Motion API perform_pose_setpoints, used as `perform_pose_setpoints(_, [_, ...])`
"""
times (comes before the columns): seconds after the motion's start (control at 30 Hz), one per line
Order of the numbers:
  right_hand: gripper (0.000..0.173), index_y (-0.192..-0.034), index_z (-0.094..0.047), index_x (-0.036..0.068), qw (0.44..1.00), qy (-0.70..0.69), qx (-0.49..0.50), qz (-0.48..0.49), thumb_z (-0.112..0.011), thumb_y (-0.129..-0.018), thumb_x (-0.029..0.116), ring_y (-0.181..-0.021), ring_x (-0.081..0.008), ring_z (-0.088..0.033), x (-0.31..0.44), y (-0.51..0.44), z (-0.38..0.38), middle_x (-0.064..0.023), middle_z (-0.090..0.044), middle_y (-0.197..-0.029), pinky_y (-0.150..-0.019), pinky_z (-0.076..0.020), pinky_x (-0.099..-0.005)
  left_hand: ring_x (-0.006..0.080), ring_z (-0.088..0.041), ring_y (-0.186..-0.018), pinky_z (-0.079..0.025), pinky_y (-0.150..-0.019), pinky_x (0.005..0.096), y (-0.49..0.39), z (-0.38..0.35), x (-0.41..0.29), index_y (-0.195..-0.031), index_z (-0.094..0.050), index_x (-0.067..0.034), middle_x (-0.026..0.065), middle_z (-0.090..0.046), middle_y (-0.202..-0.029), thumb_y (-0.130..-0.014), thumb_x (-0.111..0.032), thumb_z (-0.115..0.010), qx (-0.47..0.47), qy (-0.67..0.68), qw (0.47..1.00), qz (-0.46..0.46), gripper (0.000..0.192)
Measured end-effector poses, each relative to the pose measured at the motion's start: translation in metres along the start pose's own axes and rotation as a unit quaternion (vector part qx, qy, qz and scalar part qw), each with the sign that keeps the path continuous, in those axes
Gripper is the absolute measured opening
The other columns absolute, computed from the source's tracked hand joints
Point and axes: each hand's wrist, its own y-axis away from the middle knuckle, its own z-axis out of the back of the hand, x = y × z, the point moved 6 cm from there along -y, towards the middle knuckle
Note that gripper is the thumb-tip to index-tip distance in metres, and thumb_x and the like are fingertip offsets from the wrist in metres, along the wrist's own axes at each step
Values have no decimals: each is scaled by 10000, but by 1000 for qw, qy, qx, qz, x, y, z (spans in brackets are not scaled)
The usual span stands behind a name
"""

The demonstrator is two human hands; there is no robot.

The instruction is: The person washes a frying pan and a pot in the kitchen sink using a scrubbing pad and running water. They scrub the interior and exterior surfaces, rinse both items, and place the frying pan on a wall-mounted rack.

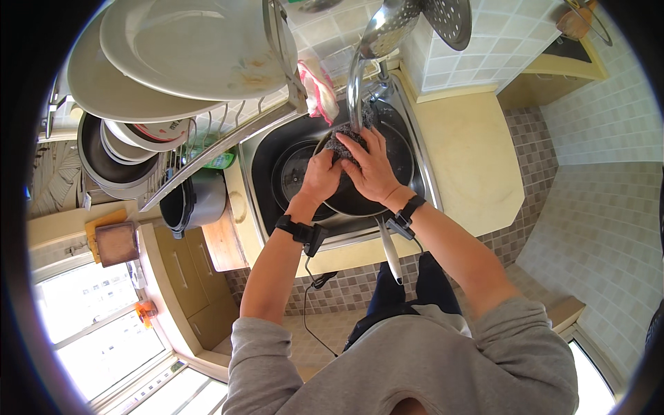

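My left hand (319, 175) and my right hand (370, 168) meet over the sink (263, 171), both gripping a dark grey mesh scouring pad (342, 144). The pad is right under the mouth of a curved chrome faucet (355, 96). Below my hands, a dark frying pan (358, 199) rests in the sink, its pale handle (390, 251) jutting over the front edge towards me. My right fingers spread across the pad, while my left thumb and fingers pinch its near side. Whether water is running cannot be made out. Each wrist wears a black strapped device.
A metal dish rack (223, 155) with plates (197, 46) and bowls overhangs the left side. A pink-edged cloth (317, 91) hangs behind the sink. Perforated metal ladles (389, 31) hang above the faucet. A pot (207, 199) stands left; yellow counter (467, 166) lies right.
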Motion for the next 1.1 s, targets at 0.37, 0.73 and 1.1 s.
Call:
perform_pose_setpoints(0.37, [640, -1597, -443, 51, 990, -4, 77, -114, -630, -1052, 328, -1467, -607, -326, -16, 18, -14, -331, -317, -1650, -1250, -274, -659, 124, -444, -752, -445, -659, 336, 8, -16, 29, -1057, -613, 22, 74, -571, -778, -1099, -230, -666, -6, 190, 977, 94, 261])
perform_pose_setpoints(0.73, [712, -1649, -366, 30, 978, -46, 7, -205, -660, -1037, 245, -1480, -562, -361, -9, 50, 2, -329, -318, -1659, -1246, -334, -583, 37, -442, -853, -407, -723, 254, 15, -22, 14, -969, -604, -40, -66, -558, -901, -1137, -206, -607, -72, 329, 932, 133, 236])
perform_pose_setpoints(1.1, [750, -1634, -421, 66, 977, -103, 81, -170, -754, -962, 82, -1477, -509, -434, 3, 94, 41, -273, -377, -1658, -1206, -437, -513, 21, -402, -799, -361, -664, 237, 79, -42, -11, -898, -558, -56, -78, -522, -840, -1149, -193, -581, -151, 292, 935, 135, 287])
